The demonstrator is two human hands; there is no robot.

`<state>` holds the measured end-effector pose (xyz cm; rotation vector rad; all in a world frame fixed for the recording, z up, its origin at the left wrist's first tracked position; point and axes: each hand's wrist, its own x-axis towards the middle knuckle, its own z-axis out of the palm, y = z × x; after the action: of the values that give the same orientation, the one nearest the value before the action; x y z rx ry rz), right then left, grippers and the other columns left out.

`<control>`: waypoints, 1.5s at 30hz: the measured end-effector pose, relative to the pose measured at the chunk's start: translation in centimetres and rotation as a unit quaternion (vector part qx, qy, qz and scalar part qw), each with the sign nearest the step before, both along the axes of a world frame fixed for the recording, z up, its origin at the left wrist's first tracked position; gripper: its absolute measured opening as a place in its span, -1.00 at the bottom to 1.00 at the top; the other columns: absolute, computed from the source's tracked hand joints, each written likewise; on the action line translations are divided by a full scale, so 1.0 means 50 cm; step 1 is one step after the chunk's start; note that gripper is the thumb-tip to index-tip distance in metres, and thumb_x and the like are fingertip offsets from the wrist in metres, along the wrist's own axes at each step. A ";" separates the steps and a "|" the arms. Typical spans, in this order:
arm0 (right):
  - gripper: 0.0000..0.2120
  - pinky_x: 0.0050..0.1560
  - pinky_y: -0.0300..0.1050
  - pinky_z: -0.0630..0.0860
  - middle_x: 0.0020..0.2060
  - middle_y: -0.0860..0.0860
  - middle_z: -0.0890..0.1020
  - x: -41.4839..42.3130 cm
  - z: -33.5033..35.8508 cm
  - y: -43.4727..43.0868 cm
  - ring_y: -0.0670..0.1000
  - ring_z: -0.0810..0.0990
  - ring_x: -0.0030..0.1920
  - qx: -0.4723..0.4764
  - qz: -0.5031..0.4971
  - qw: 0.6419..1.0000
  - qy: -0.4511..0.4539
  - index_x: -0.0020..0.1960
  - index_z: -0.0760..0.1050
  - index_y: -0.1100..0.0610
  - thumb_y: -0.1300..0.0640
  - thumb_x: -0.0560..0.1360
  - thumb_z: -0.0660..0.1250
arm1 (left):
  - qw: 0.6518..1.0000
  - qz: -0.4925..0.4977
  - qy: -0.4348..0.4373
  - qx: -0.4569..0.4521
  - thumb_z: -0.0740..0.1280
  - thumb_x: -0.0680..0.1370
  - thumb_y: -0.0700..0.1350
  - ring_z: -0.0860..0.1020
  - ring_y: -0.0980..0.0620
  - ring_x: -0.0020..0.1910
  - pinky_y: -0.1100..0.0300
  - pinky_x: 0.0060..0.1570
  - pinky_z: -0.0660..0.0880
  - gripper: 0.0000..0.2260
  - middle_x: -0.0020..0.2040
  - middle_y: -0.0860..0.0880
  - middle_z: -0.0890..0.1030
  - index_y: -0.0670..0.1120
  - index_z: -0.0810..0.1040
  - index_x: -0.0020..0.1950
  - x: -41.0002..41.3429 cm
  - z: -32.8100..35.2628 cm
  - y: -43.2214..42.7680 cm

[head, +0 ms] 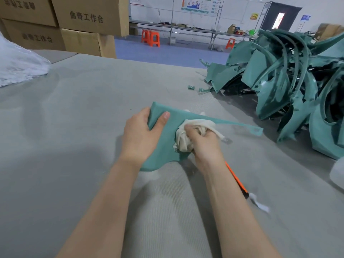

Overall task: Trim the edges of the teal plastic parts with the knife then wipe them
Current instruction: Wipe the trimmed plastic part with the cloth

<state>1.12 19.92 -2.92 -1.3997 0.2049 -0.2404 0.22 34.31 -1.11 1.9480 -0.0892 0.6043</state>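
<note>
My left hand [141, 133] grips the left edge of the teal part [165, 146], thumb on top. My right hand [202, 144] clutches a balled cloth [188, 131], pressed on its middle.

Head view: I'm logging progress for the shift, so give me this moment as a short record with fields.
stage: wiping, not trimming
left hand: grips the left end of the teal part, thumb on top
right hand: holds the bunched white cloth, pressed on the part
part position: on the grey mat, its thin strip pointing right
knife: orange, on the mat beside the right forearm, in neither hand
pile of teal parts: heaped at the far right
</note>
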 end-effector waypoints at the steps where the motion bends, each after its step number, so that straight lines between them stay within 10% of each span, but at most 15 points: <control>1: -0.81 0.22 0.12 0.52 0.01 0.14 0.67 0.000 -0.003 0.005 0.10 0.64 0.07 -0.010 -0.001 1.000 -0.005 0.12 0.56 0.24 0.22 0.52 0.37 | 1.000 0.001 -0.004 -0.001 0.35 0.53 0.08 0.45 0.17 -0.40 0.26 -0.34 0.39 -0.77 -0.37 0.06 0.54 -0.06 0.52 -0.22 -0.002 0.002 -0.002; 8: -0.72 0.03 -0.12 0.49 -0.18 -0.02 0.57 0.013 0.002 -0.015 0.05 0.58 -0.07 -0.013 -0.139 0.990 0.038 -0.16 0.46 0.04 -0.08 0.63 0.17 | 0.995 -0.030 -0.061 0.070 0.28 0.51 0.17 0.54 -0.09 -0.30 0.05 -0.28 0.44 -0.66 -0.36 0.01 0.55 -0.12 0.52 -0.16 -0.027 0.006 -0.048; 15: -0.90 0.16 0.13 0.55 -0.12 0.11 0.67 0.011 -0.005 0.004 0.15 0.64 0.00 -0.024 -0.014 1.000 0.000 -0.10 0.54 0.13 0.19 0.58 0.29 | 0.996 0.037 -0.078 0.036 0.33 0.54 0.07 0.50 -0.04 -0.30 0.17 -0.30 0.32 -0.75 -0.38 0.11 0.49 -0.12 0.55 -0.14 -0.014 0.006 -0.018; 20: -0.77 0.02 -0.08 0.54 -0.23 -0.01 0.64 0.011 0.001 -0.011 0.05 0.63 -0.08 -0.060 -0.077 0.995 0.005 -0.21 0.53 0.05 0.03 0.60 0.27 | 0.998 0.007 -0.060 0.013 0.33 0.53 0.10 0.53 -0.08 -0.29 0.08 -0.27 0.44 -0.72 -0.38 0.08 0.49 -0.12 0.55 -0.15 -0.020 0.003 -0.037; 28: -0.71 -0.28 -0.23 0.54 -0.39 -0.12 0.62 0.009 0.020 -0.036 -0.02 0.59 -0.24 0.170 -0.126 0.977 0.033 -0.18 0.49 0.02 -0.07 0.63 0.17 | 0.997 0.021 -0.070 0.001 0.32 0.54 0.11 0.55 -0.13 -0.23 -0.02 -0.20 0.48 -0.67 -0.27 -0.07 0.59 -0.18 0.55 -0.11 -0.016 0.001 -0.037; 31: -0.72 0.06 -0.02 0.60 -0.11 -0.04 0.70 0.003 0.021 -0.045 0.03 0.67 -0.02 0.221 -0.121 0.968 0.012 0.06 0.54 0.04 -0.12 0.62 0.18 | 0.995 0.057 -0.049 -0.068 0.32 0.55 0.05 0.48 -0.03 -0.32 0.07 -0.25 0.44 -0.70 -0.33 0.01 0.54 -0.19 0.53 -0.14 -0.009 0.001 -0.022; 40: -0.92 -0.10 -0.27 0.59 -0.06 -0.11 0.66 -0.034 0.038 -0.017 -0.16 0.66 -0.04 0.096 -0.204 0.967 -0.119 0.04 0.50 -0.03 0.02 0.61 0.24 | 0.988 0.078 -0.015 -0.131 0.30 0.57 0.03 0.38 0.11 -0.41 0.24 -0.37 0.33 -0.70 -0.38 0.06 0.44 -0.06 0.38 -0.30 -0.001 -0.006 -0.017; 45: -0.80 0.33 0.08 0.44 0.17 0.08 0.60 -0.070 0.031 0.054 0.02 0.55 0.24 -0.121 -0.091 0.958 -0.243 0.10 0.52 0.02 0.13 0.48 0.33 | 0.958 -0.014 0.037 -0.283 0.33 0.57 -0.02 0.54 -0.01 -0.21 0.02 -0.13 0.52 -0.82 -0.20 -0.13 0.62 -0.06 0.54 -0.20 -0.002 0.001 -0.027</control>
<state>-2.40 22.62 -1.39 -1.5183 -0.1081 -0.7725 0.12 32.98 -1.08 1.4071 0.0948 0.4723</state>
